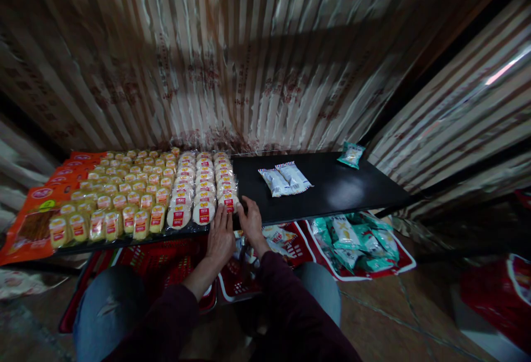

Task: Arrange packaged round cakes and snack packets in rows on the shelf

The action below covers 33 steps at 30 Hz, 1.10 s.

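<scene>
Both my hands are at the front end of a row of round, pale cakes in clear wrappers with red labels. My left hand [221, 239] lies with its fingers stretched out against the front wrapped cake [228, 202]. At that cake's right side is my right hand [250, 221], its thumb and fingers apart and touching the row's edge. Two similar rows of wrapped round cakes [203, 213] stand just to the left. Beyond them come several rows of small yellow wrapped cakes [129, 215].
The black shelf [253, 182] also bears orange packets [39, 199], two white packets [286, 178] and a teal packet [352, 155]. Below it are red baskets, one with teal packets [357, 240], another with white packets [279, 237]. Corrugated sheeting [265, 63] stands behind.
</scene>
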Tool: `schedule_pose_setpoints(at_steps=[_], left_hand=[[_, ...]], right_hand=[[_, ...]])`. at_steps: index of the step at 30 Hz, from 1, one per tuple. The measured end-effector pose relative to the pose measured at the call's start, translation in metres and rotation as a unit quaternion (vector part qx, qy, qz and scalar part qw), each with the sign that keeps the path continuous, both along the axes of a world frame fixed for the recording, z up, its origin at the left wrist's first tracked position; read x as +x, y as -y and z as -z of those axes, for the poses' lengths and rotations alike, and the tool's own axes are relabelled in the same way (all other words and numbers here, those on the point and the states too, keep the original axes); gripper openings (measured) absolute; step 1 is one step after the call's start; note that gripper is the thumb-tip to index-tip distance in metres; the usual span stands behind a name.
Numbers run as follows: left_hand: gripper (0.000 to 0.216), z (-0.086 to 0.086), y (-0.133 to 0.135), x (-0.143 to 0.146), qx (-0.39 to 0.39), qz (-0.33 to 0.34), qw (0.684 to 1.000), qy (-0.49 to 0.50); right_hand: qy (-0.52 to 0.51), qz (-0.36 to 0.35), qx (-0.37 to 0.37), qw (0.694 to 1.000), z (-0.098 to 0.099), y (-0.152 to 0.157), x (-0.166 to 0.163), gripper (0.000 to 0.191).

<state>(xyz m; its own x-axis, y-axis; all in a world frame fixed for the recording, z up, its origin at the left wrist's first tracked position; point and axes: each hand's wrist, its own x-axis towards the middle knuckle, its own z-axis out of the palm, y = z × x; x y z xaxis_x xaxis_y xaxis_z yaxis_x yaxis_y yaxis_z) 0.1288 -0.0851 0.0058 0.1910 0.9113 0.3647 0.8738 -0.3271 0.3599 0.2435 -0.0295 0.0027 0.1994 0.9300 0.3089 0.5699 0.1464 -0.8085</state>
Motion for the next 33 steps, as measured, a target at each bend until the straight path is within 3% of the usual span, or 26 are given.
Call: schedule_pose_setpoints(at_steps=[7, 11, 22, 28, 33], left_hand=[[0.046, -0.003, -0.006, -0.004, 0.026, -0.004, 0.999, -0.036], [0.043, 0.000, -0.013, -0.009, 0.056, 0.010, 0.996, -0.070], [0.040, -0.002, -0.019, -0.016, 0.116, -0.009, 0.989, -0.086], [0.050, -0.010, -0.030, -0.025, 0.120, 0.018, 0.988, -0.095], [0.054, -0.033, -0.061, -0.030, 0.077, 0.001, 0.993, -0.094]], right_hand=[[-0.176, -0.023, -0.042, 0.983, -0.006, -0.037, -0.005, 0.069], [-0.228, -0.043, -0.031, 0.972, -0.001, -0.054, -0.012, 0.067], [-0.079, -0.088, -0.071, 0.990, -0.006, -0.053, -0.021, 0.071], [-0.127, -0.080, -0.077, 0.986, -0.008, -0.059, -0.013, 0.077], [-0.189, -0.086, -0.083, 0.975, -0.013, -0.081, -0.005, 0.079]])
